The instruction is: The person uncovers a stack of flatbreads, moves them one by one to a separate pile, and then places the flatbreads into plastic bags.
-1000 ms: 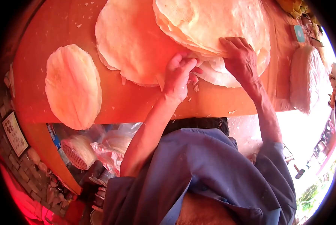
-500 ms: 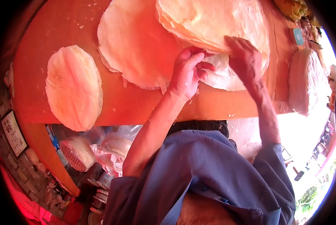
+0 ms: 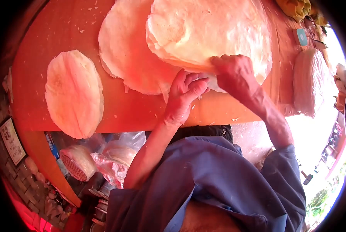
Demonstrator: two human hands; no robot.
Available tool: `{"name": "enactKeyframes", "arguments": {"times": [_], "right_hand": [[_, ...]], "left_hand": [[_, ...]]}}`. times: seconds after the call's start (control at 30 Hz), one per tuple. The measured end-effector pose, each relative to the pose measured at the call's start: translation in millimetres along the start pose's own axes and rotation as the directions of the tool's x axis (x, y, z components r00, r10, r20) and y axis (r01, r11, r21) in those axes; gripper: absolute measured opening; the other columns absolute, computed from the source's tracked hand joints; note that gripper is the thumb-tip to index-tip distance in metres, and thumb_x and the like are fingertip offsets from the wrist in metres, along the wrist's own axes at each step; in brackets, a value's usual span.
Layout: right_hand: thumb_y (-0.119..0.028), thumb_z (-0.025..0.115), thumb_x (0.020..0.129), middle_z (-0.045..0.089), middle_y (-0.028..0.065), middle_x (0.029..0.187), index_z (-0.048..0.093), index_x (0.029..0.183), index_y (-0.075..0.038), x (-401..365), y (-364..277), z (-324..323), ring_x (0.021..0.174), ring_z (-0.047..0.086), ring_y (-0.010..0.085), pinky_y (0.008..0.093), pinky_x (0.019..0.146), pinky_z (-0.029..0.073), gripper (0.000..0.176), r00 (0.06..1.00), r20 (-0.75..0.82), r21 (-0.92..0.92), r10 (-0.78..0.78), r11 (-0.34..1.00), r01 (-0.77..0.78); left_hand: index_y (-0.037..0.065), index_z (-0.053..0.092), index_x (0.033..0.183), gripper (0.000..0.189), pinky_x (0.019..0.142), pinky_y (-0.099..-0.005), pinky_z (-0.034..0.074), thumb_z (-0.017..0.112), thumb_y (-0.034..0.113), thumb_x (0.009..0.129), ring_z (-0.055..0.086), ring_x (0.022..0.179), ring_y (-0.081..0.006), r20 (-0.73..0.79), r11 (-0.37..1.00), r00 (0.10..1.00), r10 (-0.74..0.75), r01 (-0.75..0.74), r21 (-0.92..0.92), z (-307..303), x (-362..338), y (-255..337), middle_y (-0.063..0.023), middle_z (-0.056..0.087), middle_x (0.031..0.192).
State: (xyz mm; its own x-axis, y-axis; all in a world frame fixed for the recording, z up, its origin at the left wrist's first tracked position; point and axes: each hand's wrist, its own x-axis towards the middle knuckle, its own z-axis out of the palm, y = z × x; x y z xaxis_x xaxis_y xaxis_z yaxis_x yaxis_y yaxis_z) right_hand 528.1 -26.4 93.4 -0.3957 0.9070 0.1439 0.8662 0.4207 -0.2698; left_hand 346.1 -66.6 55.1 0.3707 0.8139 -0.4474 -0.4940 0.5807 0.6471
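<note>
A stack of thin, pale round flatbreads (image 3: 207, 33) lies at the top of the view. My right hand (image 3: 236, 75) is closed over its near edge, fingers curled down around the rim. Just left of it, my left hand (image 3: 184, 96) is turned partly palm up beside the same edge, with its thumb and fingers apart. Its fingertips are close under the rim, near a paler layer below. Another layered pile of flatbreads (image 3: 130, 58) sits under and to the left of the stack.
A separate oval flatbread pile (image 3: 74, 92) lies at left on the orange table (image 3: 132, 114). At right stands a plastic-wrapped bundle (image 3: 310, 83), with a teal box (image 3: 301, 37) behind it. Below the table are bagged packages (image 3: 78, 162). Crumbs dot the tabletop.
The upper stack has shifted left and toward me. My right hand has moved left and lower, closing on its edge; my left hand has dropped lower and its fingers have straightened.
</note>
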Motion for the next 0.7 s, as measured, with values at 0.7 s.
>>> {"name": "enactKeyframes", "arguments": {"times": [0.7], "right_hand": [[-0.012, 0.069, 0.068, 0.061, 0.0131, 0.090, 0.059, 0.105, -0.005, -40, 44, 7, 0.090, 0.060, 0.0327, 0.0435, 0.072, 0.049, 0.039, 0.995, -0.080, -0.032, 0.052, 0.998, -0.054]], "left_hand": [[0.006, 0.046, 0.125, 0.035, 0.092, -0.0372, 0.050, 0.054, 0.007, 0.091, 0.059, 0.107, -0.0205, 0.103, 0.954, 0.994, -0.036, 0.065, -0.292, 23, 40, -29, -0.0075, 0.057, 0.119]]}}
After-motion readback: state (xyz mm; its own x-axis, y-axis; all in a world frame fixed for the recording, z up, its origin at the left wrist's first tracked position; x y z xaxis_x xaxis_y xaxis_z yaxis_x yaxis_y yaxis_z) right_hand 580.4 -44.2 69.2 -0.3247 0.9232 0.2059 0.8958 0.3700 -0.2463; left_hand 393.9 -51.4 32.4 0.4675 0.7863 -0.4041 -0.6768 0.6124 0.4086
